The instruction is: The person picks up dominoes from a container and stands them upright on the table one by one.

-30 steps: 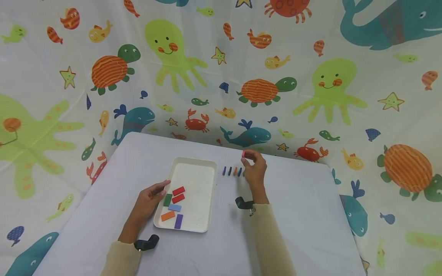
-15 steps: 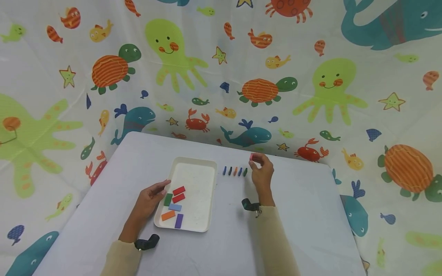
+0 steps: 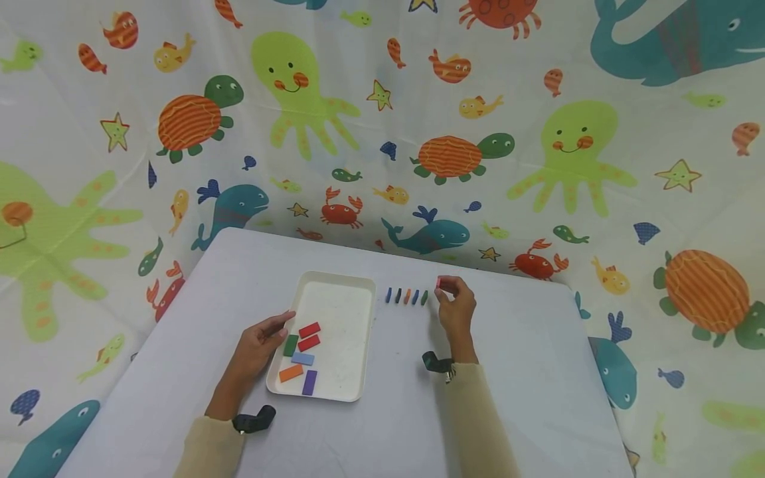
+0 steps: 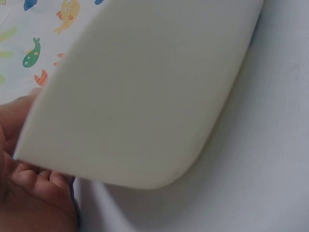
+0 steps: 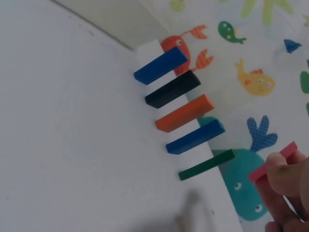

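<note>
My right hand (image 3: 457, 309) pinches a pink domino block (image 5: 259, 172) between thumb and fingers, just right of a row of standing blocks. From left to right the row holds a blue block (image 5: 161, 65), a black block (image 5: 173, 90), an orange block (image 5: 185, 113), a second blue block (image 5: 196, 137) and a green block (image 5: 206, 165). My left hand (image 3: 257, 345) grips the left rim of a white tray (image 3: 349, 392). Lying flat in the tray are two red blocks (image 3: 309, 330), a green block (image 3: 290, 346), a light blue block (image 3: 303, 359), an orange block (image 3: 291, 373) and a purple block (image 3: 309, 383).
A white cloth covers the table (image 3: 538, 372). Behind it hangs a curtain (image 3: 370, 146) printed with sea animals. The standing row sits close to the tray's right side, with narrow gaps between blocks.
My right hand has moved right and then lowered a little with the pink block, uncovering the green block at the row's right end. My left hand and the tray stay put.
</note>
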The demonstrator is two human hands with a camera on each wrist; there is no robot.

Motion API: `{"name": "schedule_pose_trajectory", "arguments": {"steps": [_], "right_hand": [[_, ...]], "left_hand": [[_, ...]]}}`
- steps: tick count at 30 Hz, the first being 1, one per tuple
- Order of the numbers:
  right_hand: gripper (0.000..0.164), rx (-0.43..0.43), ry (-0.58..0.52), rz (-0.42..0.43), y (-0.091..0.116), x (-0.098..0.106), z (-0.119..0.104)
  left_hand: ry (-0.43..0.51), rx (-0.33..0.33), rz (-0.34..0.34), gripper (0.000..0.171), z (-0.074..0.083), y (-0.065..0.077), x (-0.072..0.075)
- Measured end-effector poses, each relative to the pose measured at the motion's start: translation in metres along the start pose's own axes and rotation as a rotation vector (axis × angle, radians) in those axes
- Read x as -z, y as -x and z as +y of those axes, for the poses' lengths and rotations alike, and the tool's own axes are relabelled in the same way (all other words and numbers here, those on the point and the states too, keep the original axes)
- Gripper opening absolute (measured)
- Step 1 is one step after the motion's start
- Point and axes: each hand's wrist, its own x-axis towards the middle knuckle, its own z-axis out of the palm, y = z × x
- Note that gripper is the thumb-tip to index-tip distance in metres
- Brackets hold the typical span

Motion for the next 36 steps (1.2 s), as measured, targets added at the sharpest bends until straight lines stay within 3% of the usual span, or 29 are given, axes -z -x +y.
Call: {"name": "schedule_pose_trajectory", "arguments": {"steps": [20, 36], "right_hand": [[0.025, -0.034, 0.072, -0.039, 0.004, -0.003, 0.029], [0.027, -0.026, 0.064, -0.032, 0.004, -0.004, 0.032]], "left_hand": [[0.007, 0.017, 0.006, 0.048, 0.000, -0.001, -0.001], [0.004, 0.024, 0.004, 0.048, 0.004, 0.001, -0.001]]}}
